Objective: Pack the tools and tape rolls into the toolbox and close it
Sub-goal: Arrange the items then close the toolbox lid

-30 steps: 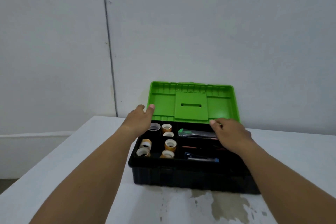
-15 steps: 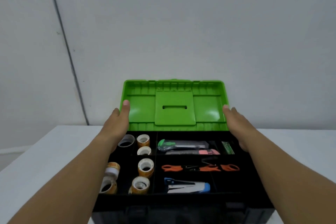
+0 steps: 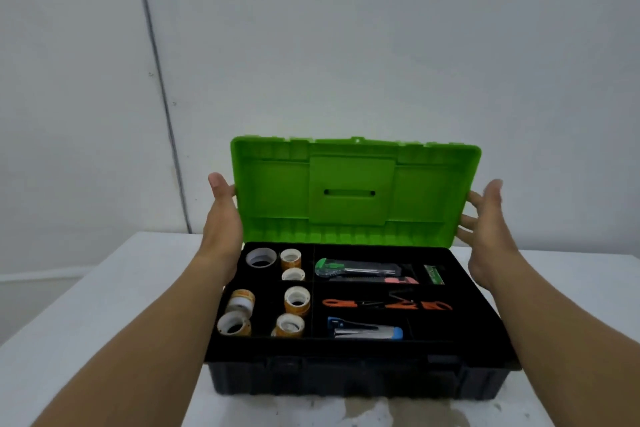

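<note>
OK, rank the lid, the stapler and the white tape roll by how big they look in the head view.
1. Lid, by far the largest.
2. Stapler.
3. White tape roll, the smallest, though it lies farther from the camera than the stapler.

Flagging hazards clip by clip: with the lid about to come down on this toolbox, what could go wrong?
1. The left hand and right hand flank the green lid; fingers behind its edges might get pinched against the black tray rim.
2. Upright tape rolls might stop the lid seating.
</note>
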